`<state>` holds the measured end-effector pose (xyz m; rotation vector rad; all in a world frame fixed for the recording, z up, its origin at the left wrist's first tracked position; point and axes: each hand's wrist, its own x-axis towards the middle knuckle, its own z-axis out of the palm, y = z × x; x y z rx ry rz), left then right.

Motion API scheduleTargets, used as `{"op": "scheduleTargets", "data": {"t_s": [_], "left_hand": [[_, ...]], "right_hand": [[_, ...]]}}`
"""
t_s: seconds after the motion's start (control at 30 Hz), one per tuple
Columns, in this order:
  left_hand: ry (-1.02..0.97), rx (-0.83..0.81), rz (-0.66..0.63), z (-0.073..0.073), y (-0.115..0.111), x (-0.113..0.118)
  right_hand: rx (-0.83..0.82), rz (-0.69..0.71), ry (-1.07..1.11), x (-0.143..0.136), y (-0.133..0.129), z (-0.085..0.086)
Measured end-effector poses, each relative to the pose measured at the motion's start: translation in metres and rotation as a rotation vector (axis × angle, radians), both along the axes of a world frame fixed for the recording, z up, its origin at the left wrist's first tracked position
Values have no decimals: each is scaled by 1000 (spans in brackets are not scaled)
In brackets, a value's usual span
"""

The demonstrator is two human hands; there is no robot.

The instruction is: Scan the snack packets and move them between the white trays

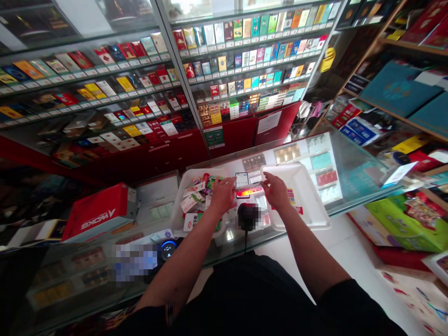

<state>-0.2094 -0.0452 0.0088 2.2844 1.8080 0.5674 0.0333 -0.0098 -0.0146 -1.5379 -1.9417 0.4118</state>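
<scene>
Both my hands reach over a glass counter (350, 172). My left hand (223, 192) and my right hand (276, 190) together hold a flat red and yellow strip (249, 191) by its two ends, just above the glass. A white tray (182, 210) under my left hand is piled with several small cards and packets (194, 196). Under my right hand stands a second white tray (308, 205), nearly bare. A small card (241, 178) lies on the glass just beyond the strip.
Wall shelves (245, 56) of small coloured packs fill the back. A red box (98, 212) sits on the counter at left, with a black device with a blue ring (168, 248) nearer me. Boxed goods on wooden shelves (402, 93) stand at right.
</scene>
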Motion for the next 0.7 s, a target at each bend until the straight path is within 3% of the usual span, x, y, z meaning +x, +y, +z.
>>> {"op": "scheduleTargets", "data": {"t_s": [0.43, 0.7], "left_hand": [[-13, -26, -26, -8, 5, 23], [-43, -32, -28, -4, 6, 34]], "right_hand": [[-21, -14, 34, 25, -4, -13], [-49, -33, 45, 36, -5, -7]]}}
